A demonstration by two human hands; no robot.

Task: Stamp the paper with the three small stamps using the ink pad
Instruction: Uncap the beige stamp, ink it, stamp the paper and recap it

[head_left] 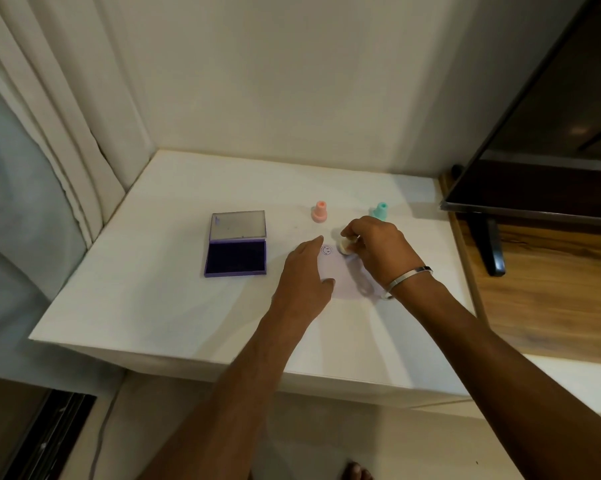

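A pale stamp (346,247) is pinched in the grip of the right hand (378,252), held tilted on or just above the paper (340,277), just right of a smiley print (326,250). The paper is pressed flat by the straight fingers of the left hand (306,275). The pink stamp (320,212) and green stamp (379,211) stand upright beyond, nearer the right hand, while the open ink pad (236,258) lies well left on the worktop (153,306), beside the left hand.

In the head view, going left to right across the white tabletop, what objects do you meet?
Open purple ink pad → left hand → pink stamp → cream stamp in the right hand → teal stamp.
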